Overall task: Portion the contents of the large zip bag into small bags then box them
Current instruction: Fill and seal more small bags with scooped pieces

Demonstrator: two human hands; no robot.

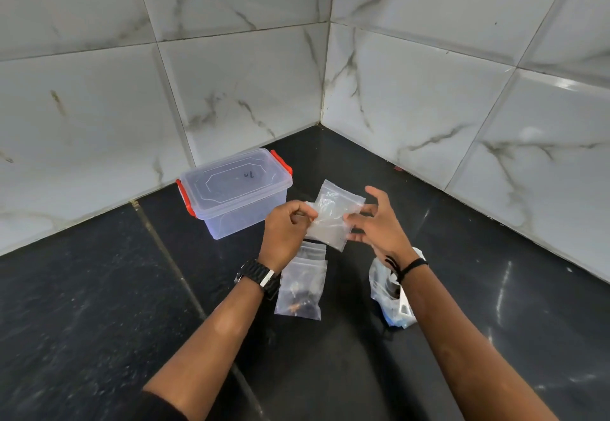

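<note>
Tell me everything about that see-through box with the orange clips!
The box is clear plastic, rectangular, and looks empty inside. Its clear lid is on, with an orange clip at each end and a small dark scribble on top. It sits upright on the dark counter, near the tiled wall. Nothing else touches it.

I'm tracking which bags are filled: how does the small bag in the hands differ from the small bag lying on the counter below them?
The held small bag looks empty; the counter bag has dark bits at its bottom. The held one is lifted, with the left hand pinching it and the right hand at its other edge; the counter one lies flat, untouched. Both are clear zip bags of similar size.
</note>
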